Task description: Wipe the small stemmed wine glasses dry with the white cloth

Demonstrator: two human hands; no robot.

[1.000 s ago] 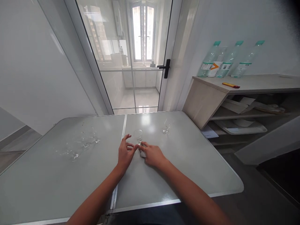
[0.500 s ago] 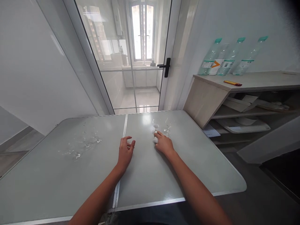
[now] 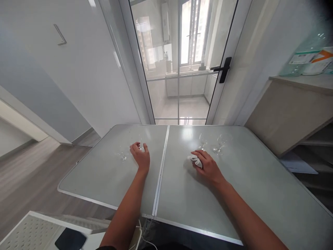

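My right hand (image 3: 208, 166) rests on the grey folding table (image 3: 234, 194) with its fingers closed on a small white cloth (image 3: 194, 160). Just beyond it stand two clear stemmed glasses (image 3: 203, 143), the further one (image 3: 220, 144) to the right. My left hand (image 3: 140, 155) lies on the left half of the table, fingers curled at the foot of a clear stemmed glass (image 3: 140, 146). Another clear glass (image 3: 122, 156) stands just left of that hand.
A glass door with a black handle (image 3: 223, 68) stands behind the table. A wooden shelf unit (image 3: 291, 114) with bottles on top is at the right. At the lower left lies a white perforated surface with a dark phone (image 3: 70, 239) on it.
The view swung left. My left hand reached out to the glasses on the left half. My right hand let go of the glass it set beside the other and drew back with the cloth.
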